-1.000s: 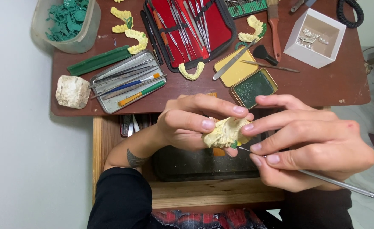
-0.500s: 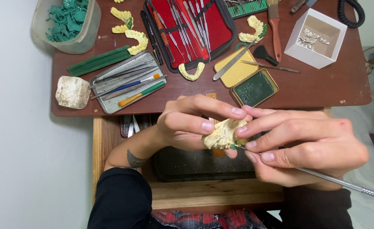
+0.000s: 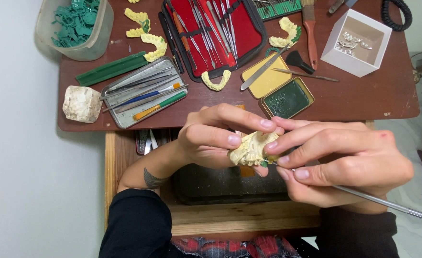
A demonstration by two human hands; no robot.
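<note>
Both hands meet over the open drawer [image 3: 230, 215] just off the worktop [image 3: 364, 95] front edge, left hand [image 3: 211, 138] fingers pinching the yellow dental cast [image 3: 250, 149], right hand [image 3: 345, 162] closed on a metal tool [image 3: 388, 204], its tip apparently at the cast

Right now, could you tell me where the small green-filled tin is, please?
In the head view, the green-filled tin sits on the brown table, right of centre, beside its yellow lid, just above the right hand.
</note>
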